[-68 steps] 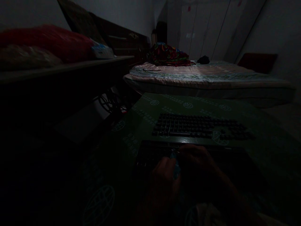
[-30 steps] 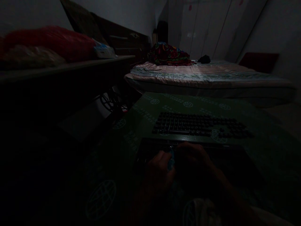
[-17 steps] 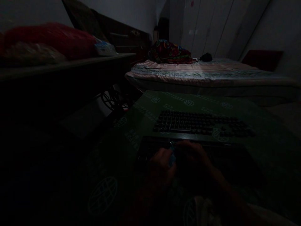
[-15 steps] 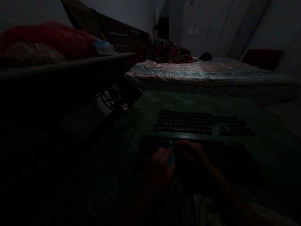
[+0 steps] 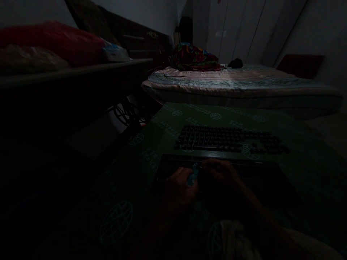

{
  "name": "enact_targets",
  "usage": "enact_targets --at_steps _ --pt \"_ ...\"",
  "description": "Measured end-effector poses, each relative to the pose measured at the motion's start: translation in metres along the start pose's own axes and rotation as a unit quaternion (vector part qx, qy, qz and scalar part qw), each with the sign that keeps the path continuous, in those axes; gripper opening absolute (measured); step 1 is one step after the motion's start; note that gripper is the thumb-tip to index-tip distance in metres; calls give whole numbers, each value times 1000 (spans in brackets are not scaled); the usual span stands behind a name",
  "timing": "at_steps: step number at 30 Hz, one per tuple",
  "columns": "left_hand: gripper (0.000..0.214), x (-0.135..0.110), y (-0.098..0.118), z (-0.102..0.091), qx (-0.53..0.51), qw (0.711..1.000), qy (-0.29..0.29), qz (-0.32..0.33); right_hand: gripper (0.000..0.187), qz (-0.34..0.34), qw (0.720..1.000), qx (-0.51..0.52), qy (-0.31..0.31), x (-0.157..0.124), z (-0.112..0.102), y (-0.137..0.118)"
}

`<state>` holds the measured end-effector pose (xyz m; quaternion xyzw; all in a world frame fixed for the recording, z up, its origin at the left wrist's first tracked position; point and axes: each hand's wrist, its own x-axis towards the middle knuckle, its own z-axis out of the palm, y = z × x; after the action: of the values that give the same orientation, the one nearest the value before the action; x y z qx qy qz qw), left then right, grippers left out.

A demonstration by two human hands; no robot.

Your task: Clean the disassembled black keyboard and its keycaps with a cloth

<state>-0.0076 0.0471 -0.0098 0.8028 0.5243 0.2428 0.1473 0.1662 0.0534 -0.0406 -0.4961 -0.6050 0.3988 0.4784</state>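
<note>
The room is very dark. My left hand and my right hand meet over a dark flat frame that lies on a green printed mat. Both hands are closed round a small light-blue object pinched between them; I cannot make out what it is. Just beyond the hands lies a group of black keyboard keys laid out in rows on the mat.
A bed with a striped sheet stands behind the mat, with a colourful cloth bundle and a small dark object on it. At left a dark table edge carries red and pale bags. White wardrobe doors fill the back wall.
Both hands have stayed together on the light-blue object and crept a little forward and left over the dark frame. The camera has shifted slightly.
</note>
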Motion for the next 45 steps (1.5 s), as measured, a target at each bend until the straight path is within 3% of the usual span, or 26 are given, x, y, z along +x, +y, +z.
enact_targets --at_steps 12,19,28,38,45 --pt "11 1 -2 0 4 1000 14 -5 18 18 999 26 -4 1 -3 -7" --pt "15 -2 2 4 -21 999 -11 38 17 34 999 30 -1 -2 -18 -6" --pt "13 4 -6 -4 7 1000 -15 -19 18 37 996 80 -2 0 -5 -6" --pt "12 0 -2 5 0 998 3 56 22 70 995 74 5 -1 -21 -9" --pt "14 5 -7 -5 8 1000 -8 5 16 43 996 77 -18 1 -11 -10"
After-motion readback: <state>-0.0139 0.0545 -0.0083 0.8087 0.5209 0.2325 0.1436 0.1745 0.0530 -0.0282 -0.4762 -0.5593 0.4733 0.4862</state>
